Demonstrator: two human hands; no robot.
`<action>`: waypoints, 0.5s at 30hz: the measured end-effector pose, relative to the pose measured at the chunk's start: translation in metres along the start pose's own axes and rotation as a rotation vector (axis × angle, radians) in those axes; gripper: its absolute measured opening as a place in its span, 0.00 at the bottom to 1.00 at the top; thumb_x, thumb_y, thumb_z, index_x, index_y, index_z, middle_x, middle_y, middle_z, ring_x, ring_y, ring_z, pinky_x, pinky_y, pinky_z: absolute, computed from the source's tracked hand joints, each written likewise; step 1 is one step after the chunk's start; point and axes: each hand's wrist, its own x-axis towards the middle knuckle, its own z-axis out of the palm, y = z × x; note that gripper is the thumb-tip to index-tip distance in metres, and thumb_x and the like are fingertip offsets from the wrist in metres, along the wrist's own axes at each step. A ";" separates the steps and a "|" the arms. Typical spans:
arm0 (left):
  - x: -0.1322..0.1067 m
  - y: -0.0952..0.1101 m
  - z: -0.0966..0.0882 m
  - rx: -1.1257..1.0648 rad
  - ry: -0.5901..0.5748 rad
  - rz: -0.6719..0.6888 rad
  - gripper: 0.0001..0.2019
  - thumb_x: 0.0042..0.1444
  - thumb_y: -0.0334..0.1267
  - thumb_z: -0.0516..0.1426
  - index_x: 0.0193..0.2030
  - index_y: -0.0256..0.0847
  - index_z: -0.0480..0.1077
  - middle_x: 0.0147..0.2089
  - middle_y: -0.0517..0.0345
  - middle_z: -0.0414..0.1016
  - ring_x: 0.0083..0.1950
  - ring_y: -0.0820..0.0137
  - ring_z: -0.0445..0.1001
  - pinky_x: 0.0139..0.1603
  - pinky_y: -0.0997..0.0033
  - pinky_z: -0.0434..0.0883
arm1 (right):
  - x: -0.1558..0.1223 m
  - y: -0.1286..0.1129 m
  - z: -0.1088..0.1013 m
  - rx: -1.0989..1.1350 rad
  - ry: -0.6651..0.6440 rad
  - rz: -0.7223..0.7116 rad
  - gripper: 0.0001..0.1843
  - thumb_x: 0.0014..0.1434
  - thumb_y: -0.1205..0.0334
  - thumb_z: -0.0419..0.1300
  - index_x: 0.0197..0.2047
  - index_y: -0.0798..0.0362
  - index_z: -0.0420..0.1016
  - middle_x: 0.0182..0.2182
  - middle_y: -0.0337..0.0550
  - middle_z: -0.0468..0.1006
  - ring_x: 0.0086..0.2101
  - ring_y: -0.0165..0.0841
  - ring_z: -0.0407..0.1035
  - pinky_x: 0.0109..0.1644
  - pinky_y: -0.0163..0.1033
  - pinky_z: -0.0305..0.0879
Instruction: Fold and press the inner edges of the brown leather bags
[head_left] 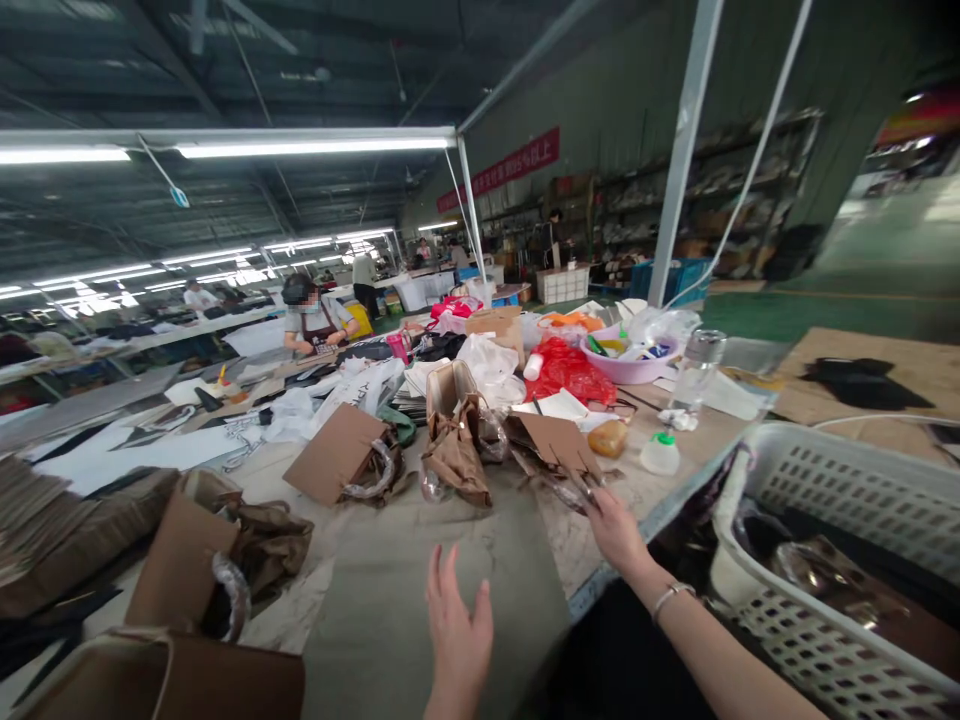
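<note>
My left hand [456, 630] is held over the grey-green sheet [442, 560], its fingers apart and nothing in it. To the right, my right hand [616, 530] has its fingers closed at the lower edge of a brown handbag piece [559, 445], near a shiny plastic-wrapped part. Another crumpled brown handbag [457, 450] lies beyond the sheet. Beside it a brown handbag with a stiff flat panel [341, 455] shows a plastic-wrapped handle. More brown handbags [180, 560] lie at the left, one of them close to the front edge.
A white perforated basket [832, 610] holding dark and brown pieces stands at the right. Along the table's right side are a green-capped bottle [660, 455], a clear jar [699, 365], a red plastic bag [571, 370] and a purple basin [637, 368]. A co-worker [319, 320] sits across.
</note>
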 end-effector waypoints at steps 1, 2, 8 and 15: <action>-0.003 0.001 -0.001 -0.009 -0.009 0.001 0.23 0.57 0.39 0.51 0.58 0.35 0.59 0.64 0.38 0.54 0.65 0.54 0.55 0.62 0.47 0.59 | -0.003 0.001 -0.008 0.016 0.037 0.004 0.12 0.60 0.60 0.47 0.30 0.53 0.67 0.30 0.47 0.70 0.34 0.38 0.65 0.39 0.43 0.65; -0.006 0.001 -0.001 -0.019 -0.022 -0.003 0.23 0.57 0.39 0.51 0.58 0.35 0.59 0.64 0.38 0.55 0.65 0.54 0.55 0.62 0.47 0.58 | -0.006 0.001 -0.015 0.024 0.070 0.008 0.12 0.60 0.59 0.47 0.30 0.53 0.67 0.29 0.47 0.69 0.33 0.38 0.65 0.38 0.42 0.65; -0.026 0.018 0.012 -0.162 -0.191 0.002 0.23 0.57 0.40 0.50 0.59 0.32 0.59 0.62 0.38 0.60 0.64 0.57 0.58 0.63 0.51 0.59 | -0.034 -0.008 -0.053 0.220 0.233 0.109 0.13 0.59 0.53 0.52 0.34 0.53 0.70 0.29 0.43 0.71 0.32 0.35 0.65 0.40 0.41 0.64; -0.044 0.047 0.017 -0.262 -0.388 0.072 0.24 0.55 0.36 0.51 0.59 0.35 0.61 0.63 0.42 0.60 0.65 0.59 0.58 0.64 0.54 0.59 | -0.051 -0.045 -0.072 0.945 0.181 0.500 0.21 0.51 0.47 0.62 0.44 0.50 0.72 0.38 0.42 0.77 0.39 0.38 0.70 0.43 0.40 0.67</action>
